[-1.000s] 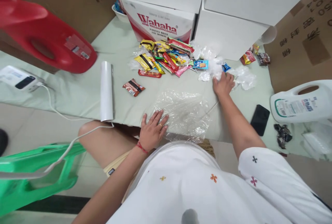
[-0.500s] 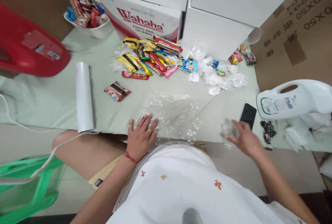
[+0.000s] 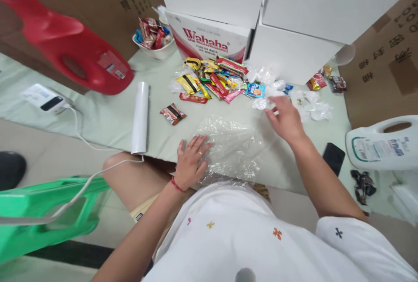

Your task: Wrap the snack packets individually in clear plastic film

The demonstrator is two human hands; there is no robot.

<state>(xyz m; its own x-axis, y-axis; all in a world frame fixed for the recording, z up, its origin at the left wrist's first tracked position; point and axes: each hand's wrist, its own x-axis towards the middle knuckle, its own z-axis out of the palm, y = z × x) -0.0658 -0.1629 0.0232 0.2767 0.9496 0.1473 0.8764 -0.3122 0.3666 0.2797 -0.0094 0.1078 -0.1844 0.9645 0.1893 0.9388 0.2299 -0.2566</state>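
Note:
A crinkled clear plastic sheet (image 3: 231, 144) lies at the front of the cloth-covered table, against the white shirt. My left hand (image 3: 192, 160) rests flat at its left edge, fingers spread. Over the table to the right, my right hand (image 3: 285, 118) reaches out with thumb and forefinger apart and nothing visible between them. Its fingertips are near a blue snack packet (image 3: 255, 90) and a small ball of clear plastic (image 3: 260, 104). Behind lies a heap of wrapped snacks (image 3: 214, 79). Crumpled clear wrappings (image 3: 315, 105) are partly hidden by my right hand.
A brown snack packet (image 3: 173, 114) and a white roll (image 3: 140, 118) lie to the left, near a red jug (image 3: 88, 55). A filled bowl (image 3: 160, 51) and boxes (image 3: 209, 40) stand behind. At right are a black phone (image 3: 333, 158) and a white jug (image 3: 380, 144).
My right hand has moved from beside the phone up and left toward the snacks; the crumpled clear plastic at its fingers no longer shows there. My left hand stays on the sheet. The view has shifted.

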